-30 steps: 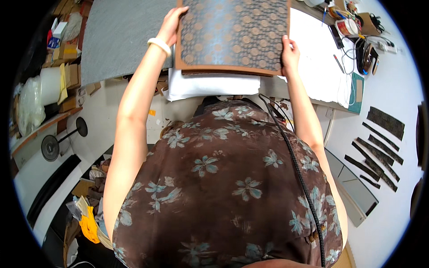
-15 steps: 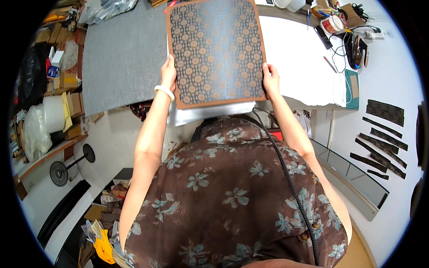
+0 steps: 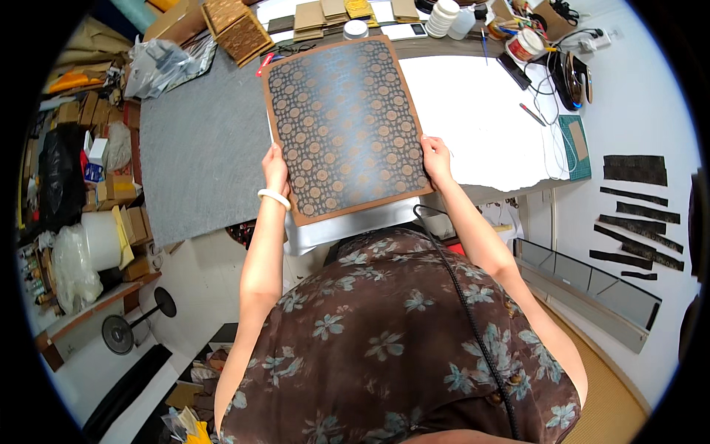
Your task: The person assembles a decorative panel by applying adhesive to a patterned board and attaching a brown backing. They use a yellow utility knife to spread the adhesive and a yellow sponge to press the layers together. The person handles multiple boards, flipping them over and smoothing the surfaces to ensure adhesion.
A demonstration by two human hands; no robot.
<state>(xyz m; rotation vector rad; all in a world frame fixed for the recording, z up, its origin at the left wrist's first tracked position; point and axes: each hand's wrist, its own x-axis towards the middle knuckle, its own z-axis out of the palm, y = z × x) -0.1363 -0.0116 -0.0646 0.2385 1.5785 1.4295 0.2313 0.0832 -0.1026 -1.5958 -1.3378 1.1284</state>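
Note:
A flat rectangular panel [image 3: 347, 126] with a brown border and a dark surface of round brown motifs is held out in front of me, a bluish sheen running down its middle. My left hand [image 3: 275, 169], a pale bangle [image 3: 274, 197] on its wrist, grips the left edge near the lower corner. On the opposite edge, my right hand [image 3: 437, 160] has its thumb on top and its other fingers mostly hidden beneath. White material [image 3: 355, 224] shows under the panel's near edge and hangs past the table; whether the panel touches it I cannot tell.
A grey mat [image 3: 203, 155] covers the table's left side, a white sheet [image 3: 481, 118] its right. Farther right are a red-and-black pen-like tool [image 3: 532, 114], a green cutting mat [image 3: 579, 166] and a cord. A woven box [image 3: 235, 29], a round tin [image 3: 356, 29] and a phone [image 3: 404, 31] stand behind.
The panel has turned slightly and sits lower in view, both hands still on its side edges. My view has tilted up, so the panel's far edge and the things behind it now show.

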